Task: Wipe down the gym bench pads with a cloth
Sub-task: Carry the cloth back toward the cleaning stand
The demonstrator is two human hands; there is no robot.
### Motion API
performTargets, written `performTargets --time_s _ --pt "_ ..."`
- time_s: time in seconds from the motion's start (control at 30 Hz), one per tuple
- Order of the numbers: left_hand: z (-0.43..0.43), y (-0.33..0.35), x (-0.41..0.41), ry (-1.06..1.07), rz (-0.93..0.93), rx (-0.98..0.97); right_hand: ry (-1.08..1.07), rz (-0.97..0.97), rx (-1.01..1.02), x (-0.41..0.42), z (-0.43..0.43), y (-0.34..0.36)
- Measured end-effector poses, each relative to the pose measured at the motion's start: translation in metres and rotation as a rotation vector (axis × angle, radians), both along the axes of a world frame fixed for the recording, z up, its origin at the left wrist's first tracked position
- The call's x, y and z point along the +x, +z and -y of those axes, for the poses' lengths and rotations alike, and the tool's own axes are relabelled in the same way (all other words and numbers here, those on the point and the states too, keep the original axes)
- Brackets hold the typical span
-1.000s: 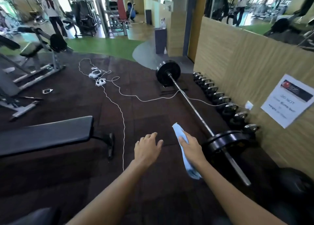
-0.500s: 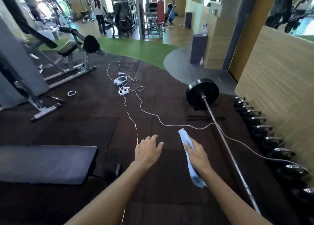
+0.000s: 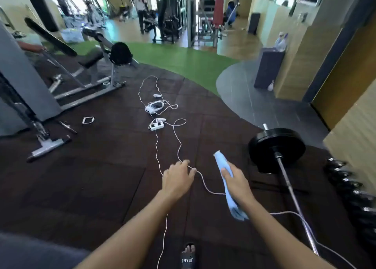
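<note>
My right hand (image 3: 237, 182) grips a light blue cloth (image 3: 221, 161), folded long, sticking out past my fingers and hanging below my palm. My left hand (image 3: 178, 179) is held out in front with fingers spread and nothing in it. A dark flat bench pad (image 3: 30, 250) shows only as a corner at the bottom left, below my left forearm. An inclined bench with black pads (image 3: 89, 59) stands on a grey frame at the far left.
White cables (image 3: 179, 148), a power strip (image 3: 156, 125) and a white device (image 3: 154, 107) lie on the dark rubber floor ahead. A loaded barbell (image 3: 276, 146) lies to the right beside a row of kettlebells (image 3: 345, 185). My sandalled foot (image 3: 188, 255) is below. A person (image 3: 141, 8) stands far back.
The view has swung left and forward: the flat bench pad slid to the bottom-left corner, the barbell moved right, the inclined bench looms larger. Both hands keep their pose.
</note>
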State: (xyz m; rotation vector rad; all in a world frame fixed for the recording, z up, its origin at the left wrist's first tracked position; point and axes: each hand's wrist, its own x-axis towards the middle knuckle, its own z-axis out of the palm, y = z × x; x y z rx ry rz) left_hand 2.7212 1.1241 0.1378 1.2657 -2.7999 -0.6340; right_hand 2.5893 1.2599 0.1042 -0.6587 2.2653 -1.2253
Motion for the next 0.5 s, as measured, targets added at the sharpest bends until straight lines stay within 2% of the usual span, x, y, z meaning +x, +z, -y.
performTargets --time_s 0.27,0.5 --pt "0.210 0.010 -0.189 -0.053 0.056 0.020 -0.072 0.074 0.017 -0.185 0.197 0.002" --pt "0.382 0.000 -0.399 -0.121 0.053 -0.022 -0.125 0.093 0.005 -0.381 0.364 -0.019"
